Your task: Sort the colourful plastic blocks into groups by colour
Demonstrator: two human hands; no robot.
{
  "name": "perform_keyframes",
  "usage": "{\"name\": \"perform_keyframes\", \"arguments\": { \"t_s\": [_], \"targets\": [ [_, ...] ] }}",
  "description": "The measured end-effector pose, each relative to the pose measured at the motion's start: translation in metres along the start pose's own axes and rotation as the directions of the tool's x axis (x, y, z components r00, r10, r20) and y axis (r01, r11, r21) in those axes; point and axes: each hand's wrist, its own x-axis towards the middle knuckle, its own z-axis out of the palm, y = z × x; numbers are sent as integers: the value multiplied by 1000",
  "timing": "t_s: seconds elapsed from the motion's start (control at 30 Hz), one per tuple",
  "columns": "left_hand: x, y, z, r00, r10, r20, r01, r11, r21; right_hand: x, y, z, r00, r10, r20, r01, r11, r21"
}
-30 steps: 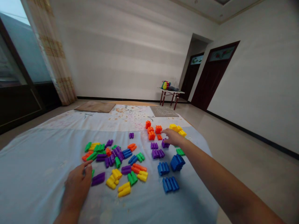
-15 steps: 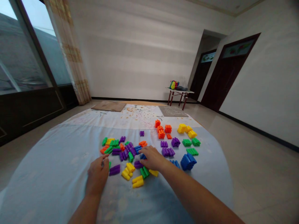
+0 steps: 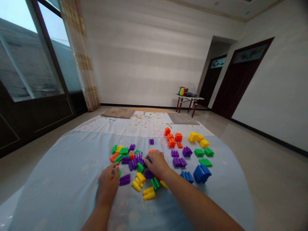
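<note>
My right hand [image 3: 157, 164] reaches into the pile, its fingers closed on a blue block [image 3: 147, 160] that they partly cover. My left hand [image 3: 107, 181] rests on the cloth left of the pile, fingers loosely bent and thumb a little apart, with nothing visible in it. Just beside its fingertips lie a partly hidden green block [image 3: 120, 173] and a purple block [image 3: 124, 180]. The pile mixes ridged plastic blocks, among them a purple block [image 3: 133, 165], a green block [image 3: 140, 167] and yellow blocks [image 3: 138, 182]. An orange block [image 3: 152, 150] shows behind my right hand.
Colour groups stand to the right: orange blocks [image 3: 171, 142], yellow blocks [image 3: 193, 137], green blocks [image 3: 199, 152], purple blocks [image 3: 179, 162] and a blue stack [image 3: 202, 173]. A light blue cloth [image 3: 72, 170] covers the table. Two flat boards, including a brown one [image 3: 117, 113], lie at the far edge.
The view has shifted, so everything sits farther right and slightly lower. My right fingers have closed over a blue block. My left hand stays beside the pile.
</note>
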Motion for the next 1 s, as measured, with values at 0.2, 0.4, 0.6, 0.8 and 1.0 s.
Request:
{"name": "perform_keyframes", "arguments": {
  "t_s": [0.2, 0.4, 0.6, 0.8, 1.0],
  "targets": [
    [0, -1, 0, 1000, -24, 8, 24, 1000, 0, 28, -7, 17, 1000, 4, 1, -4, 999, 50],
    [2, -3, 0, 999, -19, 33, 19, 1000, -10, 39, -14, 35, 997, 71, 8, -72, 992, 103],
    [6, -6, 2, 998, -40, 55, 40, 999, 2, 9, 6, 22, 982, -37, -183, 98, 935, 340],
    [2, -4, 1, 999, -15, 36, 15, 1000, -15, -41, 26, 5, 963, -237, -126, 261, 938, 229],
    [1, 1, -1, 999, -20, 30, 20, 1000, -4, -53, 28, -7, 972, -235, 3, 229, 949, 216]
  ]
}}
